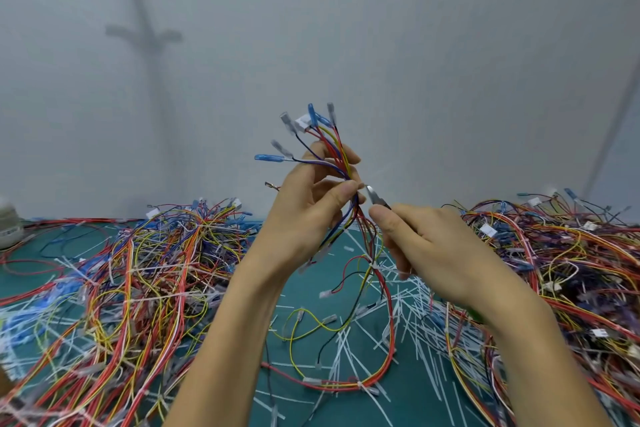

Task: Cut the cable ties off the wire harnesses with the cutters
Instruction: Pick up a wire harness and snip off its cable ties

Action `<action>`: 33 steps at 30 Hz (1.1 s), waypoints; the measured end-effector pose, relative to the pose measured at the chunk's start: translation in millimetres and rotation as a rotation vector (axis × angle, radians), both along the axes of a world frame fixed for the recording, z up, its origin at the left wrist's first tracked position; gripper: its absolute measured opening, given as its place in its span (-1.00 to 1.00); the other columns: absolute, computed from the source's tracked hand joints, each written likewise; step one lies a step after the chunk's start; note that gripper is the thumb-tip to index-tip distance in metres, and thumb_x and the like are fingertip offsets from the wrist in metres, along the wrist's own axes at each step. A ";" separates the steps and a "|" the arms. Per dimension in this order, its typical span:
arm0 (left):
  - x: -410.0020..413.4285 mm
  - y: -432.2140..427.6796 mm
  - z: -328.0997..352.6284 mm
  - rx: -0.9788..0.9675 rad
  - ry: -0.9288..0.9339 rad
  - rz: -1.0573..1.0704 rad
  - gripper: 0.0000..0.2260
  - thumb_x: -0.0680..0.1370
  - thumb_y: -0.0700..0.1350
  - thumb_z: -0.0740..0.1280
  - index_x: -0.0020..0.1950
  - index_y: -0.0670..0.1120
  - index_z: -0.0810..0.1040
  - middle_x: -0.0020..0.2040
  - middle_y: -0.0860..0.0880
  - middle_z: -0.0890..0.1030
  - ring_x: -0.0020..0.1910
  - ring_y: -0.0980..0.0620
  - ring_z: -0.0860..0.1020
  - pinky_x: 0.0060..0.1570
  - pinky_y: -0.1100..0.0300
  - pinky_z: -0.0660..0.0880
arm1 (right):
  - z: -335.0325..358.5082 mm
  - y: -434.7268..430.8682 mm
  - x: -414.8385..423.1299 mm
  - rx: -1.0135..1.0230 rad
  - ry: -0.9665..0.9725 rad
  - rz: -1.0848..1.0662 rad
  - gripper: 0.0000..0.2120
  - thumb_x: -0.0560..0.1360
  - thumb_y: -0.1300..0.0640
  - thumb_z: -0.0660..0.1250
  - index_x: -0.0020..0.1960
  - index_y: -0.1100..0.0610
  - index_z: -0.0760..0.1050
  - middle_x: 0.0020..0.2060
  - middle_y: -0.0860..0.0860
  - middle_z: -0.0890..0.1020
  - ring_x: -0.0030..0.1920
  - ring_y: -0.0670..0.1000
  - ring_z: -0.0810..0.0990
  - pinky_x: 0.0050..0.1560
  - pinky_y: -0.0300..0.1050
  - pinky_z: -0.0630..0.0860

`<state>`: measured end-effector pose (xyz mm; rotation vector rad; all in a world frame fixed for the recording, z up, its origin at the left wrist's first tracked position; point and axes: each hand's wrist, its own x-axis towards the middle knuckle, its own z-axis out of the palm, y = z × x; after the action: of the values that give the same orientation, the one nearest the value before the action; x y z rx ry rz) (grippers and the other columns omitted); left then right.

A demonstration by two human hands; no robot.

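Observation:
My left hand (311,204) holds a wire harness (332,149) up above the table, pinching its bundle of red, yellow, blue and black wires between thumb and fingers. Blue and grey terminals fan out above the hand. The rest of the harness hangs down in a loop (377,367) with white cable ties on it. My right hand (426,250) grips the cutters (374,194), whose metal tips point up-left at the bundle right beside my left thumb. The cutter handles are hidden in the palm.
A heap of tangled harnesses (131,270) lies at the left and another heap (568,260) at the right on the green mat (304,288). Cut white tie pieces (412,305) are scattered over the middle. A white wall stands behind.

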<state>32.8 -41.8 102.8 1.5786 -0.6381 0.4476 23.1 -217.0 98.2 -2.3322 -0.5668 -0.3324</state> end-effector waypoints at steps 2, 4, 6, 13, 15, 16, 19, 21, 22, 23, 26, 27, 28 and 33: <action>-0.5 -0.3 0.8 -0.027 -0.001 0.010 -0.77 0.58 -0.33 0.29 0.06 0.01 0.51 -0.10 0.05 0.63 -0.15 0.14 0.63 -0.33 0.43 0.41 | 0.2 0.1 0.0 -0.012 -0.010 -0.005 -0.32 0.42 -0.41 -0.05 -0.26 0.18 0.45 -0.39 0.14 0.59 -0.31 0.13 0.57 -0.14 0.19 0.51; -1.0 -1.3 1.5 -0.038 0.001 0.013 -0.77 0.58 -0.35 0.29 0.05 -0.01 0.52 -0.11 0.08 0.64 -0.17 0.16 0.62 -0.37 0.43 0.39 | 0.6 1.6 -0.2 -0.020 -0.038 -0.020 -0.33 0.42 -0.42 -0.06 -0.29 0.15 0.44 -0.40 0.12 0.59 -0.31 0.12 0.55 -0.15 0.18 0.49; -1.9 -2.2 1.8 -0.037 -0.001 0.014 -0.77 0.57 -0.34 0.29 0.05 -0.01 0.52 -0.11 0.10 0.64 -0.20 0.17 0.60 -0.39 0.40 0.38 | 1.0 3.9 -0.7 -0.020 -0.055 -0.034 -0.35 0.42 -0.43 -0.07 -0.31 0.11 0.42 -0.41 0.10 0.57 -0.32 0.11 0.53 -0.16 0.18 0.48; -2.9 -2.2 2.4 -0.058 0.004 -0.013 -0.81 0.57 -0.33 0.29 0.08 -0.07 0.52 -0.09 0.08 0.65 -0.21 0.15 0.59 -0.38 0.40 0.39 | 2.0 7.1 -1.4 0.003 -0.085 -0.048 -0.38 0.45 -0.40 -0.05 -0.33 0.11 0.42 -0.44 0.08 0.56 -0.33 0.10 0.53 -0.17 0.15 0.46; -3.3 -2.4 2.3 -0.063 0.005 -0.015 -0.82 0.55 -0.28 0.31 0.09 -0.06 0.52 -0.09 0.08 0.65 -0.20 0.15 0.60 -0.39 0.39 0.39 | 2.4 7.6 -1.8 0.007 -0.092 -0.049 -0.38 0.46 -0.38 -0.03 -0.33 0.13 0.42 -0.44 0.11 0.56 -0.33 0.13 0.54 -0.19 0.16 0.47; -3.5 -2.5 2.2 -0.067 0.005 -0.015 -0.82 0.54 -0.28 0.32 0.08 -0.05 0.52 -0.09 0.07 0.66 -0.20 0.15 0.60 -0.39 0.40 0.39 | 2.7 7.8 -2.1 0.004 -0.095 -0.051 -0.39 0.47 -0.37 -0.03 -0.33 0.13 0.42 -0.44 0.11 0.56 -0.34 0.14 0.54 -0.20 0.16 0.47; -3.9 -2.0 1.6 -0.064 0.010 -0.017 -0.81 0.57 -0.31 0.31 0.08 -0.04 0.52 -0.07 0.07 0.66 -0.18 0.16 0.61 -0.39 0.41 0.40 | 3.1 7.9 -2.7 -0.003 -0.102 -0.055 -0.40 0.48 -0.37 -0.02 -0.35 0.12 0.41 -0.46 0.12 0.54 -0.36 0.14 0.53 -0.22 0.17 0.47; -3.8 -1.9 1.4 -0.056 0.019 -0.019 -0.81 0.58 -0.31 0.31 0.10 -0.06 0.52 -0.06 0.08 0.67 -0.16 0.17 0.61 -0.39 0.41 0.40 | 2.9 7.7 -2.7 -0.003 -0.100 -0.058 -0.39 0.48 -0.37 -0.02 -0.35 0.12 0.41 -0.47 0.12 0.54 -0.36 0.14 0.54 -0.21 0.17 0.49; -3.7 -1.9 1.4 -0.058 0.024 -0.022 -0.82 0.58 -0.32 0.31 0.10 -0.07 0.52 -0.06 0.08 0.67 -0.16 0.18 0.61 -0.39 0.42 0.40 | 2.6 7.8 -2.4 -0.007 -0.102 -0.061 -0.38 0.47 -0.38 -0.03 -0.36 0.12 0.41 -0.47 0.12 0.53 -0.36 0.15 0.53 -0.22 0.17 0.48; -3.7 -1.8 1.5 -0.061 0.027 -0.025 -0.82 0.58 -0.32 0.30 0.11 -0.08 0.52 -0.06 0.07 0.67 -0.16 0.18 0.61 -0.38 0.43 0.40 | 2.0 7.8 -2.0 -0.012 -0.106 -0.063 -0.38 0.47 -0.38 -0.03 -0.36 0.12 0.41 -0.47 0.13 0.53 -0.36 0.15 0.52 -0.23 0.16 0.47; -4.2 -1.1 1.4 -0.062 0.029 -0.026 -0.82 0.58 -0.32 0.31 0.10 -0.07 0.52 -0.04 0.01 0.67 -0.14 0.16 0.63 -0.34 0.46 0.42 | 0.0 7.7 -0.2 -0.029 -0.128 -0.065 -0.38 0.46 -0.40 -0.05 -0.37 0.11 0.40 -0.48 0.11 0.50 -0.38 0.12 0.46 -0.33 0.04 0.36; -4.4 -0.7 1.4 -0.058 0.031 -0.026 -0.82 0.58 -0.32 0.31 0.10 -0.07 0.52 -0.04 0.00 0.67 -0.12 0.15 0.63 -0.33 0.47 0.42 | -0.5 7.7 0.5 -0.035 -0.134 -0.064 -0.37 0.45 -0.40 -0.06 -0.37 0.10 0.39 -0.48 0.11 0.50 -0.39 0.10 0.44 -0.35 0.01 0.30; -4.2 -0.4 1.4 -0.053 0.034 -0.025 -0.82 0.58 -0.31 0.31 0.10 -0.07 0.53 -0.04 0.00 0.68 -0.11 0.14 0.64 -0.33 0.47 0.42 | -1.1 7.7 1.2 -0.040 -0.138 -0.061 -0.37 0.44 -0.41 -0.06 -0.37 0.10 0.39 -0.48 0.11 0.49 -0.39 0.10 0.43 -0.35 -0.01 0.27; -3.6 0.2 2.4 -0.028 0.035 -0.022 -0.81 0.58 -0.32 0.31 0.12 -0.08 0.52 -0.05 -0.01 0.68 -0.08 0.14 0.65 -0.30 0.49 0.42 | -3.2 6.7 3.9 -0.040 -0.143 -0.054 -0.34 0.42 -0.44 -0.09 -0.38 0.11 0.39 -0.47 0.12 0.50 -0.40 0.09 0.43 -0.36 -0.01 0.26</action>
<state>29.2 -41.6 105.2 1.5489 -0.6189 0.4099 27.0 -210.3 95.0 -2.3789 -0.5842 -0.5208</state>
